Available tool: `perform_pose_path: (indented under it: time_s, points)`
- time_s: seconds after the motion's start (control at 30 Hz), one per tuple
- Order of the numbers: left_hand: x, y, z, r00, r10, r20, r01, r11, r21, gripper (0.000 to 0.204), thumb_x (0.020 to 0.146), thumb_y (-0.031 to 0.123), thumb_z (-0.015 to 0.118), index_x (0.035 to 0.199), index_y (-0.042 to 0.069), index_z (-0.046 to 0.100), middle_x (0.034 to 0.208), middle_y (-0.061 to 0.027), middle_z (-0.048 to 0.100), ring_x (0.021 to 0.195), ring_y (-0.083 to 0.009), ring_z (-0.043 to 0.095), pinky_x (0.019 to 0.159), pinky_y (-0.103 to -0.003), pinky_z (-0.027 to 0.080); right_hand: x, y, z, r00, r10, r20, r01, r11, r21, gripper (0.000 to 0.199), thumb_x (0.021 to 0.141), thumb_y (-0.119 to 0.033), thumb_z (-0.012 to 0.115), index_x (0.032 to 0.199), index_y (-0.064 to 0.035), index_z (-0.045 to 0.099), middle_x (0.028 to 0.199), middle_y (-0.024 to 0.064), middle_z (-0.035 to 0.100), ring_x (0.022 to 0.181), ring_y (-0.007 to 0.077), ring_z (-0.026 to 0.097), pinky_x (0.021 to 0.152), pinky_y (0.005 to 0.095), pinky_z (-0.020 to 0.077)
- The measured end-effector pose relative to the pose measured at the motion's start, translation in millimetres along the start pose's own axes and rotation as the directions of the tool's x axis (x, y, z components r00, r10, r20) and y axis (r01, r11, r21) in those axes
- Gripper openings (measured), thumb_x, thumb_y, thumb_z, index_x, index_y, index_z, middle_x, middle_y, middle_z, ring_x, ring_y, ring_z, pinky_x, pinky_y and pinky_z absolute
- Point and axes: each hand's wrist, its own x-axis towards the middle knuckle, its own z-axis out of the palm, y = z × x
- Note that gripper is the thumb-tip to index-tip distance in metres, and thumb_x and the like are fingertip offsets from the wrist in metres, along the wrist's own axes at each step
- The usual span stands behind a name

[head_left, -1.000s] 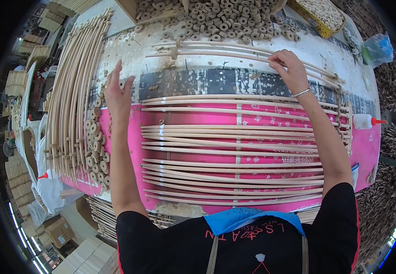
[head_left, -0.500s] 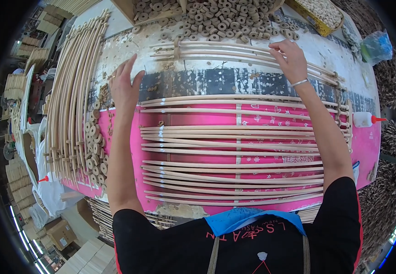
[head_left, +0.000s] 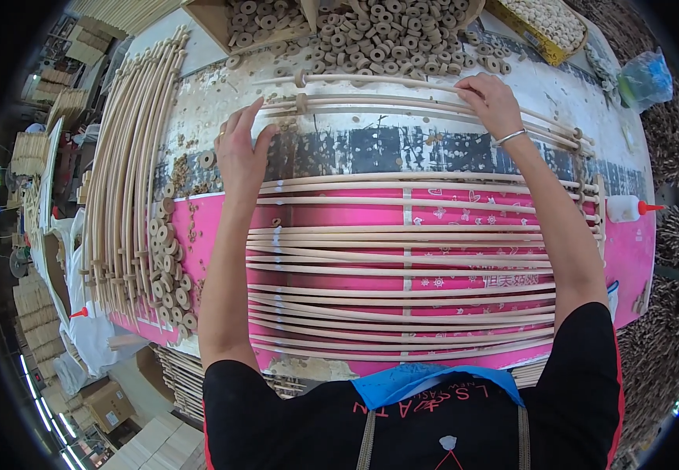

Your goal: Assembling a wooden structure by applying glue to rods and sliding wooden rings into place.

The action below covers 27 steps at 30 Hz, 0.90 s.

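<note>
My right hand (head_left: 492,106) pinches a slim pale wooden rod (head_left: 379,79) at the far side of the table. A brown wooden ring (head_left: 300,78) sits around that rod near its left end. Just nearer to me, more rods (head_left: 386,103) lie side by side, with another ring (head_left: 301,103) on them. My left hand (head_left: 241,149) is open, thumb and fingers apart, close to the left ends of these rods. Many more rods (head_left: 394,236) lie crosswise on the pink sheet (head_left: 339,284) between my forearms.
Loose rings (head_left: 394,39) are heaped at the back, beside a wooden box (head_left: 265,35). A yellow box (head_left: 551,27) of small pale pieces stands at back right. Ringed rods (head_left: 132,164) and loose rings (head_left: 169,270) lie left. At right is a glue bottle (head_left: 625,208) with a red tip.
My left hand has moved right, toward the rods' left ends. The rod in my right hand, with its ring, now lies apart from the others, on their far side.
</note>
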Motion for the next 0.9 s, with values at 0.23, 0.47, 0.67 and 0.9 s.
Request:
perform_pose_path:
  time_s: [0.23,0.47,0.67,0.9]
  points:
    - [-10.9,-21.3,-13.4,0.997,-0.071,0.011,0.071,0.997,-0.031,0.048,0.096,0.024,0.074,0.143,0.015,0.065,0.134,-0.0105,0.068,0.122,-0.0328,0.064,0.107,-0.048,0.043,-1.9,-4.1,-20.9,0.991,-0.109,-0.082,0.117,0.987,0.11,0.02,0.1,-0.027,0.067,0.105,-0.0098,0.076,0.092,0.0092,0.068,0.094,0.0308,0.063,0.084,0.0426,0.0503]
    - [-17.9,-24.8,-38.2,0.995,-0.092,-0.049,0.089,0.994,-0.057,0.049,0.095,0.017,0.075,0.143,0.012,0.064,0.132,-0.0152,0.068,0.12,-0.0353,0.066,0.101,-0.045,0.05,-7.3,-29.5,-43.6,0.981,-0.175,-0.089,0.182,0.981,0.071,0.019,0.101,-0.026,0.067,0.107,-0.0097,0.075,0.094,0.0079,0.067,0.093,0.03,0.063,0.083,0.0405,0.0509]
    - [-23.1,-36.1,-48.2,0.986,-0.163,-0.025,0.162,0.986,-0.039,0.05,0.095,0.015,0.076,0.143,0.01,0.063,0.129,-0.0169,0.069,0.119,-0.0358,0.066,0.101,-0.044,0.051,-11.6,-46.3,-54.8,0.968,-0.233,-0.093,0.234,0.972,-0.003,0.02,0.1,-0.027,0.068,0.106,-0.0097,0.075,0.09,0.006,0.066,0.088,0.0263,0.064,0.076,0.0381,0.0516]
    - [-32.0,-42.6,-36.1,0.988,-0.155,-0.006,0.153,0.979,-0.135,0.052,0.096,0.017,0.076,0.145,0.008,0.062,0.128,-0.0172,0.07,0.12,-0.0334,0.066,0.104,-0.044,0.051,-23.3,-58.8,-56.7,0.997,-0.076,0.034,0.065,0.969,0.239,0.016,0.096,-0.028,0.072,0.103,-0.0131,0.074,0.083,0.0036,0.062,0.074,0.0205,0.062,0.068,0.0355,0.0487]
